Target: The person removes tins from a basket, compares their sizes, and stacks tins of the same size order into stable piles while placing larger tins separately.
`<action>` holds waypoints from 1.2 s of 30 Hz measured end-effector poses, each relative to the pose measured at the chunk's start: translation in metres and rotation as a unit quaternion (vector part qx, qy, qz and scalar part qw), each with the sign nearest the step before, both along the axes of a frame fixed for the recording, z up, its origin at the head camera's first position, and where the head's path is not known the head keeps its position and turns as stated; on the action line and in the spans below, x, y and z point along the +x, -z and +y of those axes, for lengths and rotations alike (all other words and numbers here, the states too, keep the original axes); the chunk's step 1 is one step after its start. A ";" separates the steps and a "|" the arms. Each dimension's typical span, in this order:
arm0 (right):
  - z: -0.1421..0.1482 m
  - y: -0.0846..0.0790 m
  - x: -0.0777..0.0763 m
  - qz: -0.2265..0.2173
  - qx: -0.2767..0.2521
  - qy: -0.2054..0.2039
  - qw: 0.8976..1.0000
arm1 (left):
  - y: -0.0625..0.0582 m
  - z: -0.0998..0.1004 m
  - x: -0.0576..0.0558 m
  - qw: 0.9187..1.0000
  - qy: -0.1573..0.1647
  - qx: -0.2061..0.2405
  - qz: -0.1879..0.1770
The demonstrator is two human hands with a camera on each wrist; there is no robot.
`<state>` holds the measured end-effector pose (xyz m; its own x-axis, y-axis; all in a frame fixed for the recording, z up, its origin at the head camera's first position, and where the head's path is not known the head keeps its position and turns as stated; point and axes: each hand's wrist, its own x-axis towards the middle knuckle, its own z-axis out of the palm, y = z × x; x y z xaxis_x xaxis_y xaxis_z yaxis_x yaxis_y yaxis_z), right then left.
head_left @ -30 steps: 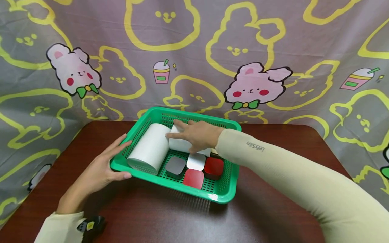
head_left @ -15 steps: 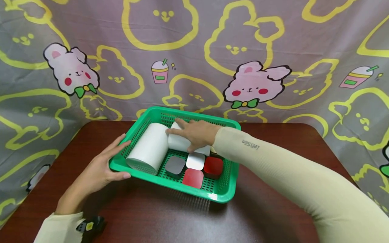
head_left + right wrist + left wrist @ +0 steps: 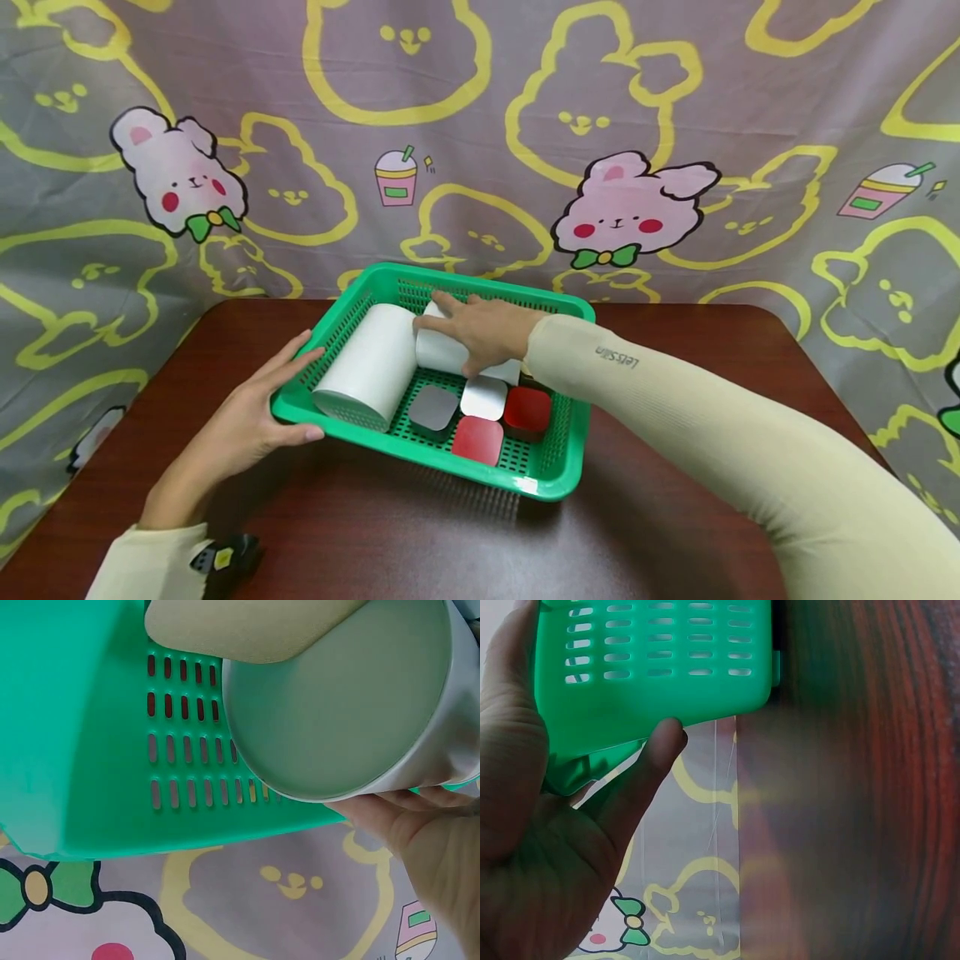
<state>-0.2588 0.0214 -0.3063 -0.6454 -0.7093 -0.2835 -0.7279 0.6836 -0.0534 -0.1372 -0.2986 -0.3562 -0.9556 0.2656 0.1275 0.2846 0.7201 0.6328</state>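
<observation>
My left hand [image 3: 243, 417] gripped the green basket [image 3: 420, 458]; under my spread right hand [image 3: 491, 332], a white cylinder [image 3: 441, 357] seemed light, stiff, best clasped mid-length

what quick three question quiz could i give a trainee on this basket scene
1. Multiple choice: which thing does the right hand rest on?
A) the gray block
B) the back white cylinder
C) the table

2. True or false: the left hand touches the green basket.

3. Count: how many red-topped blocks show inside the basket in the head view?

Key:
1. B
2. True
3. Two
</observation>
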 end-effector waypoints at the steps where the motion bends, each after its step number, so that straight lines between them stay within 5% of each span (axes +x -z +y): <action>1: 0.000 0.000 0.000 0.000 -0.002 0.002 1.000 | 0.000 0.000 0.000 1.000 0.001 0.001 0.001; 36: 0.015 -0.014 0.006 0.025 -0.071 0.008 0.997 | -0.001 -0.001 0.000 1.000 0.005 0.014 -0.019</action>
